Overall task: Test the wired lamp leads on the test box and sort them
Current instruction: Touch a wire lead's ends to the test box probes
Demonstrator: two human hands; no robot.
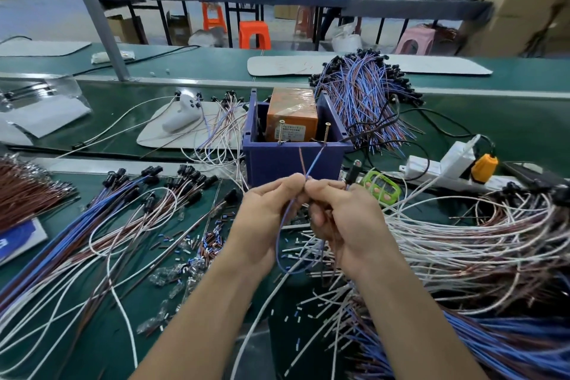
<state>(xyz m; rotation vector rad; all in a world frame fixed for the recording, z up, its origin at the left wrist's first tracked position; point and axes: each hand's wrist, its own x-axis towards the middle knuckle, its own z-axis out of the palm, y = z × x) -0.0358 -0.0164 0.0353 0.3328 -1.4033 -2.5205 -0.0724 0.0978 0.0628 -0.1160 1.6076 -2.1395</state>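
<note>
The test box point(293, 163) is a blue plastic bin holding an orange unit point(291, 116), with two brass screws point(326, 132) standing up at its front rim. Just in front of it, my left hand point(265, 219) and my right hand point(342, 219) meet, each pinching a wire of one lamp lead point(303, 163). Its brown wire and blue wire rise from my fingertips toward the screws. The lead's blue wire loops down between my wrists, and its black lamp holder point(351, 174) sticks up behind my right hand.
Sorted leads point(129, 203) with black holders lie at the left, and a brown bundle point(27, 182) lies at the far left. A big heap of white, brown and blue leads point(478, 244) fills the right. Behind the box are another bundle point(367, 95), a power strip point(431, 168) and a green timer point(382, 187).
</note>
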